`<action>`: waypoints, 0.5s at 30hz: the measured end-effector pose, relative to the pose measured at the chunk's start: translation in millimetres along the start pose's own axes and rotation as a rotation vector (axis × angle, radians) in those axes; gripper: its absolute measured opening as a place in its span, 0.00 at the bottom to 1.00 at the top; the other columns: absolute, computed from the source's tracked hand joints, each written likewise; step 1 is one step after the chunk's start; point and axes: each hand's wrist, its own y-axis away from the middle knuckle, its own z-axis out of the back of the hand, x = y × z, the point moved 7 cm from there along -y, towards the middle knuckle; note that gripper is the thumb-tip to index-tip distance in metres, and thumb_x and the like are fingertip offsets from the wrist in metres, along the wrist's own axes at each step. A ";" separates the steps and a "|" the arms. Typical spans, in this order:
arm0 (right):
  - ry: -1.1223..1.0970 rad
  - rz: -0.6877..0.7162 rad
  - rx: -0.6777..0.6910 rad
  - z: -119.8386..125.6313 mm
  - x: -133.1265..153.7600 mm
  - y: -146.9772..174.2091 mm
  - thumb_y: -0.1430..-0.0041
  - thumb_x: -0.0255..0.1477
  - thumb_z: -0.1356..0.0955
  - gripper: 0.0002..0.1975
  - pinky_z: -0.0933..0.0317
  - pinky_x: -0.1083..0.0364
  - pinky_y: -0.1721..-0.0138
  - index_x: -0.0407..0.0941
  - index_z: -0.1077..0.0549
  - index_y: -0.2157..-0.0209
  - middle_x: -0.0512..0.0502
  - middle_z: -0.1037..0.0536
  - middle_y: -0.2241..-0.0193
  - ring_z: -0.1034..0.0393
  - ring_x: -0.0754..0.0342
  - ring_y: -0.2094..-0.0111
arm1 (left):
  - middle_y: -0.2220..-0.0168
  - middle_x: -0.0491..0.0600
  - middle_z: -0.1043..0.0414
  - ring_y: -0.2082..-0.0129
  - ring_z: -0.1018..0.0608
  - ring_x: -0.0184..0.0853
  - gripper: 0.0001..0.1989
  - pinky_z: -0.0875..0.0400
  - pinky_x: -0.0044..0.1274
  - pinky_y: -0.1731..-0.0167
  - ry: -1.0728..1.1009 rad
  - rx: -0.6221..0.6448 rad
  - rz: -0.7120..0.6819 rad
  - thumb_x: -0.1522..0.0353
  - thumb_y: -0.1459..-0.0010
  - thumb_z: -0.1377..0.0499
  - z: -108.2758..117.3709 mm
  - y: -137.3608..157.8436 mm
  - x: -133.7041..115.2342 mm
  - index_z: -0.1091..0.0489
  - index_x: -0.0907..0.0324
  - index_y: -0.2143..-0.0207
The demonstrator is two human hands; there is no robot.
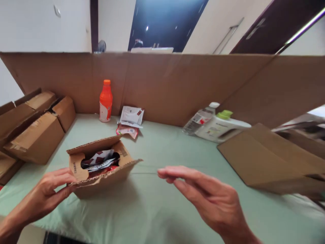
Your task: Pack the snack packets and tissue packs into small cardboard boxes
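Note:
A small cardboard box [104, 186] stands on the green cloth with its top flaps raised. Inside it lie packets [100, 158], some white with dark patterns and one partly red. My left hand [54, 186] pinches the box's near left corner between thumb and fingers. To the right of the box, my right hand [205, 196] hovers over the cloth, fingers stretched out and thumb below them, holding nothing. Behind the box, a white sachet [132, 116] lies partly over a red-and-pink packet [127, 131].
An orange bottle [106, 101] stands at the back. Several cardboard boxes [38, 135] line the left side. A clear plastic bottle [200, 120] and a white jug with a green cap [215, 128] lean near the back wall [162, 88]. Folded cardboard [264, 159] lies right.

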 end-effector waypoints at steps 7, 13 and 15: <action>0.002 0.107 0.657 -74.8 54.6 -43.2 0.33 0.25 0.32 0.16 0.29 0.49 0.44 0.51 0.22 0.47 0.47 0.18 0.48 0.24 0.50 0.46 | 0.74 0.51 0.25 0.74 0.24 0.40 0.15 0.27 0.29 0.75 0.018 0.089 -0.194 0.64 0.38 0.47 -28.1 38.2 -26.4 0.18 0.45 0.66; 0.461 0.160 1.027 -130.7 23.5 -46.3 0.44 0.23 0.28 0.29 0.35 0.38 0.43 0.40 0.29 0.40 0.31 0.24 0.44 0.29 0.36 0.44 | 0.65 0.47 0.24 0.65 0.20 0.34 0.20 0.22 0.22 0.68 -0.002 -0.094 -0.378 0.74 0.38 0.44 -19.3 52.1 -19.7 0.22 0.42 0.52; 0.555 0.142 1.088 -142.9 17.2 -47.8 0.41 0.23 0.30 0.26 0.34 0.40 0.47 0.38 0.30 0.40 0.30 0.23 0.48 0.27 0.38 0.49 | 0.50 0.49 0.26 0.50 0.21 0.37 0.23 0.23 0.26 0.52 -0.038 -0.238 -0.304 0.70 0.38 0.39 -14.2 53.1 0.0 0.29 0.42 0.42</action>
